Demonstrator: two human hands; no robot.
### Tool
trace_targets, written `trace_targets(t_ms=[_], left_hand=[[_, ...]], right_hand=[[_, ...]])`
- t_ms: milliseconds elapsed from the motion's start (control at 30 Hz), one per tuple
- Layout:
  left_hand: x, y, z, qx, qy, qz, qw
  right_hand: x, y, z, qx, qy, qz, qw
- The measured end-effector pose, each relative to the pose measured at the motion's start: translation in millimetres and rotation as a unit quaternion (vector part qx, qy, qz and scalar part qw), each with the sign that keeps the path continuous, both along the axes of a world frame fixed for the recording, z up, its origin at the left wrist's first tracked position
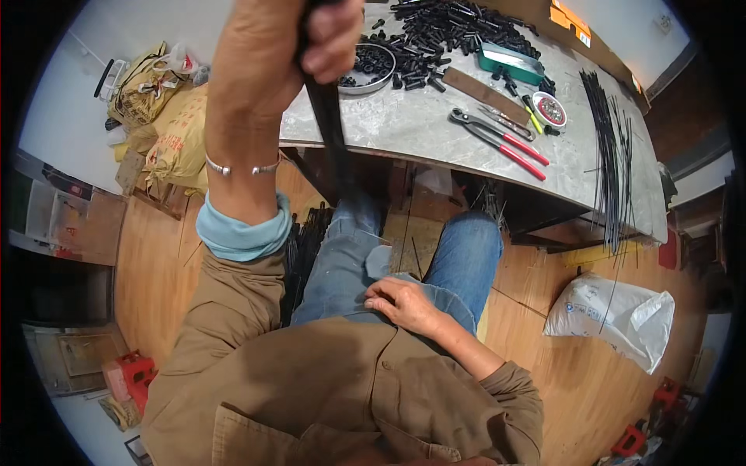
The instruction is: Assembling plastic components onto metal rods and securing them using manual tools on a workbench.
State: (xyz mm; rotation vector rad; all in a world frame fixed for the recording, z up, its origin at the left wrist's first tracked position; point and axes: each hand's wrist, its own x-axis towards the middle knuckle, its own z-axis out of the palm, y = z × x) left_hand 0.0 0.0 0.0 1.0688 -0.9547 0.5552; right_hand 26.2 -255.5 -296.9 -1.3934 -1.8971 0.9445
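My left hand (268, 43) is raised at the top, in front of the table edge. Its fingers are closed around a long black thing (329, 116) that hangs down toward my left knee; motion blurs it, so I cannot make out its kind. My right hand (404, 303) lies low on my lap, on the jeans (334, 268), with its fingers loosely bent and apart and nothing visible in them. A pale grey-blue patch (378, 262) is just beyond its fingertips. Several black rods (305, 245) stand beside my left thigh.
On the grey table (388, 124) lie black bolt-like parts (458, 23), a round tray (373, 66), a green box (509, 66), red-handled pincers (501, 144), a small dish (550, 110) and long black rods (608, 147). A white sack (610, 318) rests on the floor at right, yellow sacks (175, 132) at left.
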Motion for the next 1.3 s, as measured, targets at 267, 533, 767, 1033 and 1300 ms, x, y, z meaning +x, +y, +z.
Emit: trace_targets(t_ms=[267,533,767,1033,1300], left_hand=[[-50,-18,-56,-0.348,0.202,0.384,0.831],[-37,-105,-233,-0.443,0.576,0.133,0.674],[-10,-148,-173,0.132,0.291,0.498,0.806],[-10,-139,-161,0.087,0.275,0.545,0.787],[-27,-102,-159,0.143,0.292,0.466,0.823]], right_hand=[[46,5,64,-0.059,0.681,-0.161,0.712],[132,-52,76,0.183,0.55,-0.427,0.694],[98,9,58,0.251,-0.052,-0.462,0.849],[52,43,59,0.109,-0.117,-0.439,0.884],[54,43,85,0.135,0.382,-0.363,0.839]])
